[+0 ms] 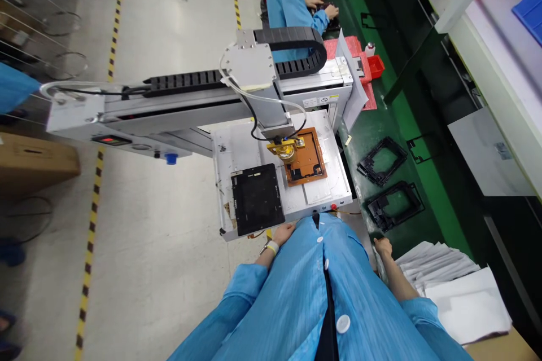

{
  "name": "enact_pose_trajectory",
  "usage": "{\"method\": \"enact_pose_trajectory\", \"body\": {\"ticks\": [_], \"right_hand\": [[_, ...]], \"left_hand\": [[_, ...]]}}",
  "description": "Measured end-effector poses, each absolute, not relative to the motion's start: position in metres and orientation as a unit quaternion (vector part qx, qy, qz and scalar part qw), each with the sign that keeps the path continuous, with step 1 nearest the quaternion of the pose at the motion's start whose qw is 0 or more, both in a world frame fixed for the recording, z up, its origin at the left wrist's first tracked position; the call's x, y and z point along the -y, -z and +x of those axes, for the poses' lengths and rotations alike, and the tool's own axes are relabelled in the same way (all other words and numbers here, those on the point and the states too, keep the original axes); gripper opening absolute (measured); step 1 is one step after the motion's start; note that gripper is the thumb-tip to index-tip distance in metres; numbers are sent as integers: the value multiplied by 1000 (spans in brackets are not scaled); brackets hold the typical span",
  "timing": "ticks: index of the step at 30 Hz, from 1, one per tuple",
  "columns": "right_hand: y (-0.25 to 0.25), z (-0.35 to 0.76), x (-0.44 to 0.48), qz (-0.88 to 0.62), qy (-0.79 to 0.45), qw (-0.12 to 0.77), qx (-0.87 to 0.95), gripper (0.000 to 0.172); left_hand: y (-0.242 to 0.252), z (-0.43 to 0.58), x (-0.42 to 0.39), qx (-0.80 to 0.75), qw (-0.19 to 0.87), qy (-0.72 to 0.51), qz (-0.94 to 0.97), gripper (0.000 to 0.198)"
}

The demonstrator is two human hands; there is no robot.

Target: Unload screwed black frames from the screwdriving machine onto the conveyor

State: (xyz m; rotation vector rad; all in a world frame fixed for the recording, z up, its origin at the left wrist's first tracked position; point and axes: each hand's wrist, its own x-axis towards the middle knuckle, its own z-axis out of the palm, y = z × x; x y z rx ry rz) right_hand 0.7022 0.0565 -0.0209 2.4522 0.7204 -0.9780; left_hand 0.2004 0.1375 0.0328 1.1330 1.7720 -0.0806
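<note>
My left hand (283,233) is by the front edge of the machine's metal base (292,206), against my blue coat; its fingers are partly hidden. My right hand (383,246) rests on the edge of the green bench (427,225), fingers curled in, with nothing visible in them. On the base, a brown fixture (308,158) holds a black frame part, and the machine's brass-coloured head (287,152) is over its left side. Left of it lies a flat black plate (258,197). Two stacks of black plastic frames (396,203) (383,161) lie on the bench ahead of my right hand.
The machine's gantry arm (178,104) crosses ahead of me. A pile of white sheets (461,293) is at the right. A co-worker in blue (292,5) works at the bench beyond. A red tray (375,66) and a cardboard box (38,163) stand farther off.
</note>
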Motion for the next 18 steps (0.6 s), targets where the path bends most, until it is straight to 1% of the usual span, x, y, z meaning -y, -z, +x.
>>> {"method": "enact_pose_trajectory", "body": {"ticks": [6, 14, 18], "right_hand": [[20, 701, -56, 878, 350, 202, -257, 43], [24, 703, -53, 883, 346, 190, -254, 37], [27, 703, -52, 885, 344, 188, -251, 39]], "left_hand": [[-28, 198, -140, -719, 524, 50, 455, 50], [-38, 201, -143, -716, 536, 51, 443, 49], [-49, 206, -146, -736, 496, 27, 461, 42]]}}
